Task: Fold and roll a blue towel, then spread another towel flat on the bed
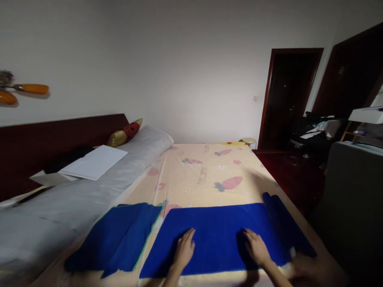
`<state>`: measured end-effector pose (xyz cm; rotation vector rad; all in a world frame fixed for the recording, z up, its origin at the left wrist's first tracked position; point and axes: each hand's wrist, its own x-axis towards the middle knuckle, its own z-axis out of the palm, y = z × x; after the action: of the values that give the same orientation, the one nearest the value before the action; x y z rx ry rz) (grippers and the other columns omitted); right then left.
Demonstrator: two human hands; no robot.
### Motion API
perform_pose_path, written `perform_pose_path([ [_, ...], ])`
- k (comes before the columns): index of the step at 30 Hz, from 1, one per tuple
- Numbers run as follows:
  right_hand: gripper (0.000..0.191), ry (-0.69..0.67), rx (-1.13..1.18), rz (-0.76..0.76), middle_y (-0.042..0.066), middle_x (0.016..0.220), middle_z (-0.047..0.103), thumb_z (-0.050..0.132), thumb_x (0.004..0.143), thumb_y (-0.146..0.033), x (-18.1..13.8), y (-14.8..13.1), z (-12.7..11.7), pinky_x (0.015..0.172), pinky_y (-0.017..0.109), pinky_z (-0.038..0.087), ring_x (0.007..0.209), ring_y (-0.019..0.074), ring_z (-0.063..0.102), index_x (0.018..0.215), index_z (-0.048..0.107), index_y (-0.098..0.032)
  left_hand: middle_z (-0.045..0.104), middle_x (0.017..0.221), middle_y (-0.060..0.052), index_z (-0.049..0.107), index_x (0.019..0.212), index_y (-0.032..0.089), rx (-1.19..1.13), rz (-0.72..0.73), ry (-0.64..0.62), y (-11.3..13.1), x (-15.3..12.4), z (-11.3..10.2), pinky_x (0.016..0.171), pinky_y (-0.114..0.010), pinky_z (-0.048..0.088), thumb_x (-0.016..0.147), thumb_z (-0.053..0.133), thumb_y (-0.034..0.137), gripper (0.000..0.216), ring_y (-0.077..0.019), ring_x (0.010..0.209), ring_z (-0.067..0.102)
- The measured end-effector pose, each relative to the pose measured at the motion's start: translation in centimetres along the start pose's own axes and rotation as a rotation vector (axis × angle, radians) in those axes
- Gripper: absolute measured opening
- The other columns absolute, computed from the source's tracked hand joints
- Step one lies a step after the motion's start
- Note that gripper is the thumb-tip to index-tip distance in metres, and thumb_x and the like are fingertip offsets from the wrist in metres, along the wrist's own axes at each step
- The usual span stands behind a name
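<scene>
A bright blue cloth [218,227] lies spread flat across the near part of the bed. My left hand [185,246] rests over its left half, fingers stretched forward. Over the right half is my right hand [255,244], its fingers also extended and nothing held. To the left sits a darker blue cloth [119,235] with a green edge, loosely folded and a bit rumpled. Along the right side of the spread cloth lies a dark blue rolled or folded cloth [290,223]. A small pale tag [292,251] shows near its lower end.
The bed sheet [191,181] has a carrot print. A long grey bolster [131,171] runs along the left, bearing a white board [95,162] and a red-gold cushion [125,133]. At right stand a dark grey panel [353,207] and a heaped chair [314,127]. Behind is a small stool [249,140].
</scene>
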<state>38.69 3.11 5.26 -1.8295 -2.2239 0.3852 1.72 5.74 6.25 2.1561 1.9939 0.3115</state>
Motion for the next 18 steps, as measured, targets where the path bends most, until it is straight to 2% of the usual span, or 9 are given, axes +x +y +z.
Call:
perform_pose_path([
  [4,0.053,-0.024,0.201,-0.025,0.002,0.155,0.025,0.028,0.093,-0.04,2.5,-6.3,4.9,0.113,0.046,0.025,0.143,0.0228,0.021,0.146,0.03,-0.029,0.028,0.156,-0.003,0.027,0.146,0.025,-0.073,0.108,-0.095,8.9,0.0,6.1,0.117,-0.044,0.026,0.086,0.029,0.025,0.06,-0.0187,0.144,0.021],
  [6,0.055,-0.061,0.225,-0.051,0.001,0.155,0.021,0.027,0.094,-0.046,2.9,-7.4,6.4,0.115,0.047,0.02,0.144,0.0224,0.017,0.146,0.027,-0.031,0.022,0.157,-0.002,0.023,0.147,0.026,-0.075,0.15,-0.163,10.9,-0.3,7.7,0.119,-0.049,0.02,0.087,0.028,0.028,0.061,-0.0208,0.145,0.017],
  [7,0.056,-0.074,0.211,-0.056,0.001,0.155,0.02,0.027,0.093,-0.049,2.7,-7.1,6.8,0.116,0.047,0.018,0.144,0.0226,0.016,0.146,0.028,-0.031,0.021,0.157,-0.001,0.022,0.147,0.028,-0.065,0.161,-0.176,11.0,-0.6,8.1,0.119,-0.05,0.018,0.087,0.027,0.031,0.06,-0.0212,0.145,0.016],
  [8,0.057,-0.071,0.188,-0.041,0.001,0.155,0.02,0.028,0.093,-0.052,2.4,-6.2,7.0,0.117,0.048,0.017,0.144,0.0228,0.015,0.146,0.028,-0.031,0.021,0.156,0.0,0.022,0.147,0.03,-0.048,0.152,-0.17,10.3,-0.9,8.1,0.119,-0.051,0.017,0.088,0.027,0.034,0.059,-0.0214,0.145,0.016],
  [10,0.06,-0.012,0.128,0.053,0.001,0.155,0.018,0.027,0.092,-0.056,1.0,-2.6,6.8,0.117,0.049,0.016,0.144,0.0237,0.015,0.146,0.028,-0.031,0.021,0.157,0.0,0.023,0.146,0.031,0.011,0.046,-0.094,7.1,-1.6,7.5,0.118,-0.052,0.018,0.088,0.025,0.039,0.058,-0.0222,0.145,0.017],
  [12,0.061,0.09,0.071,0.205,0.001,0.156,0.018,0.027,0.091,-0.057,-1.2,2.3,6.4,0.115,0.053,0.019,0.143,0.0249,0.015,0.147,0.025,-0.032,0.021,0.157,-0.002,0.024,0.146,0.03,0.095,-0.166,0.029,1.9,-2.8,6.2,0.117,-0.054,0.018,0.088,0.026,0.042,0.059,-0.024,0.145,0.017],
  [15,0.062,0.158,0.051,0.284,0.001,0.155,0.023,0.027,0.091,-0.055,-4.4,8.8,5.9,0.112,0.054,0.026,0.142,0.0253,0.02,0.148,0.017,-0.035,0.033,0.153,0.004,0.025,0.142,0.045,0.097,-0.406,0.076,-5.4,-4.4,4.2,0.113,-0.059,0.025,0.084,0.037,0.044,0.06,-0.0265,0.143,0.022],
  [17,0.063,0.174,0.019,0.318,0.002,0.154,0.026,0.027,0.09,-0.055,-5.3,10.3,5.9,0.112,0.054,0.027,0.142,0.0262,0.02,0.149,0.018,-0.032,0.036,0.151,0.005,0.025,0.14,0.049,0.091,-0.439,0.083,-7.5,-4.8,3.5,0.109,-0.063,0.028,0.082,0.041,0.043,0.061,-0.0284,0.142,0.024],
  [18,0.064,0.18,-0.004,0.331,0.004,0.154,0.026,0.026,0.09,-0.054,-5.1,9.9,5.9,0.113,0.054,0.026,0.142,0.0268,0.018,0.149,0.021,-0.029,0.036,0.151,0.006,0.024,0.14,0.05,0.089,-0.431,0.088,-7.3,-4.6,3.5,0.109,-0.063,0.028,0.082,0.041,0.042,0.061,-0.0281,0.142,0.024],
])
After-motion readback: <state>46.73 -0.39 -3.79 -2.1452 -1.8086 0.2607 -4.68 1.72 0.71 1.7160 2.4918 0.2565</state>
